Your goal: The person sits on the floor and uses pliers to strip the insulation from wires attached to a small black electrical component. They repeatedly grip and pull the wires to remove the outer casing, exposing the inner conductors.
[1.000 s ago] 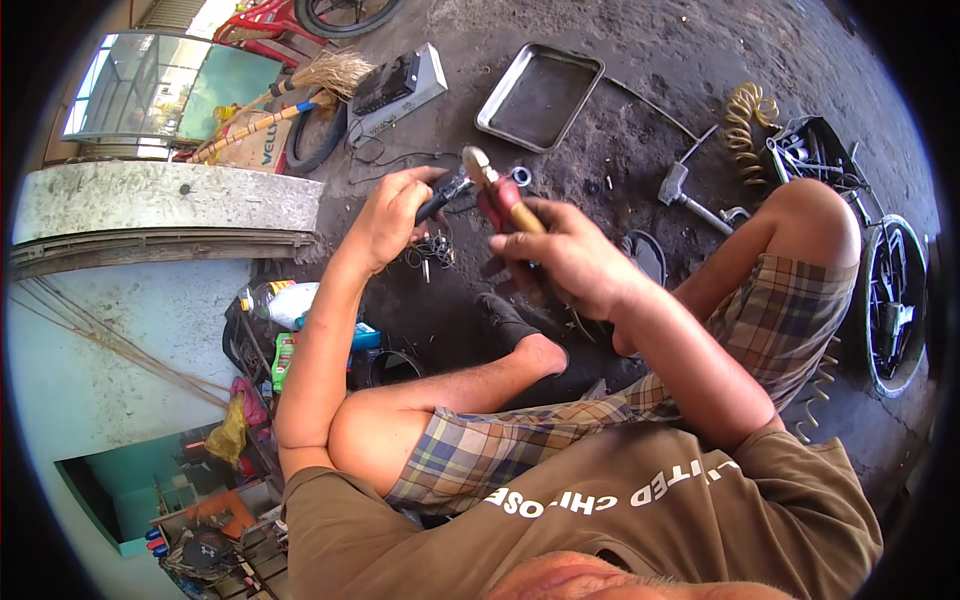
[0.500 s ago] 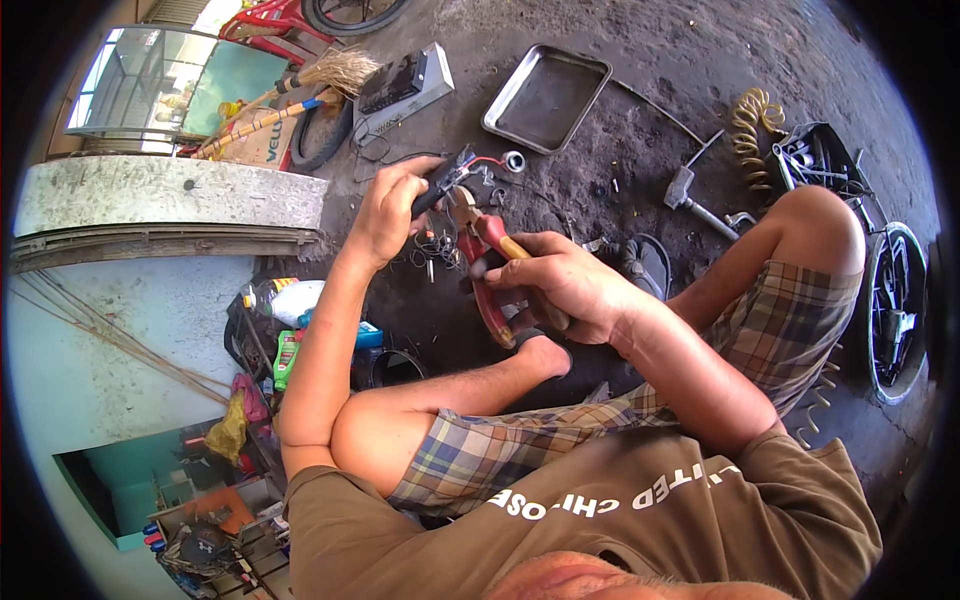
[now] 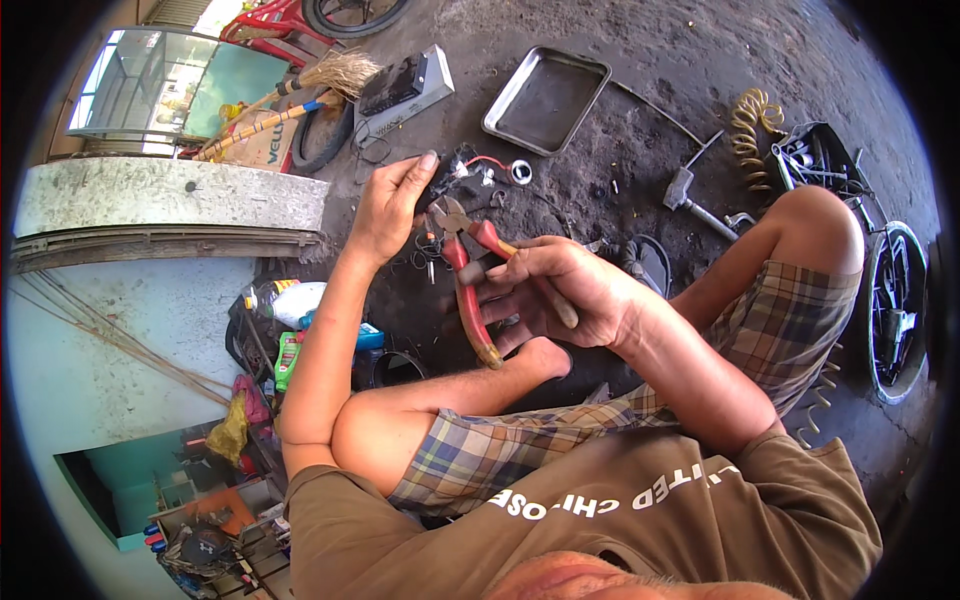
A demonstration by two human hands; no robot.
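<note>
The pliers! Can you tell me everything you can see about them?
The pliers have a dull metal head and two red handles with yellowish parts, maybe plastic. The handles spread in a V. The right hand holds them above the dark floor, head pointing toward the dark piece in the left hand. I can't tell whether they touch it.
</note>
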